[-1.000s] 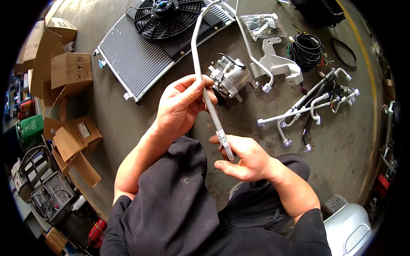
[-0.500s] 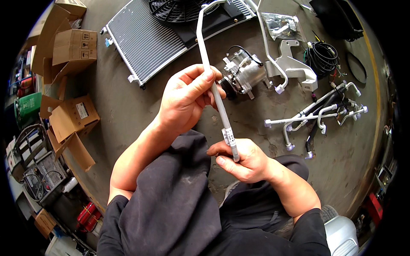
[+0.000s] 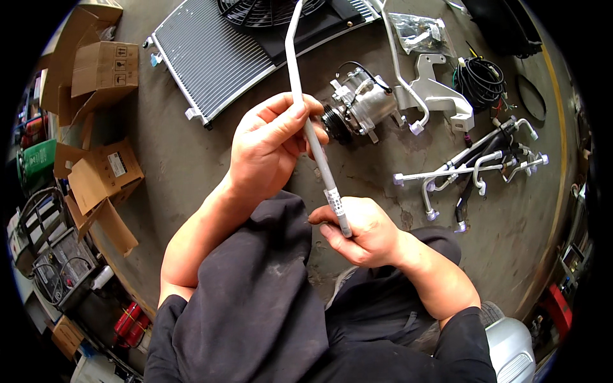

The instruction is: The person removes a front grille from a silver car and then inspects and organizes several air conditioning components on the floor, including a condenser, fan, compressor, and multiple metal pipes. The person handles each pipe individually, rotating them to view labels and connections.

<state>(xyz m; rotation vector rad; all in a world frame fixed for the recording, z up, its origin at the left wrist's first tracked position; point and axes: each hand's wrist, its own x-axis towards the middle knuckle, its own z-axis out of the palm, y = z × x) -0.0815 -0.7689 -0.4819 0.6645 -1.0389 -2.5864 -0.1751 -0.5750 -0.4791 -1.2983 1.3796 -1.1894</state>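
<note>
Grey concrete floor point(image 3: 191, 159), toward far edge: finned silver metal radiator point(image 3: 211, 64), round black plastic fan point(image 3: 271, 9) atop. Right side: bent silver metal pipes point(image 3: 446, 172). Left: brown cardboard boxes point(image 3: 96, 175). Raised between: slender silver metal tube point(image 3: 320, 163).

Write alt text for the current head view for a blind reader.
A person's left hand grips a bent silver metal pipe, with the right hand at its labelled lower end. Beyond, on the floor, lie a finned condenser with a black fan, a compressor, a bracket, coiled black cable and more pipes, with open cardboard boxes at left.
</note>
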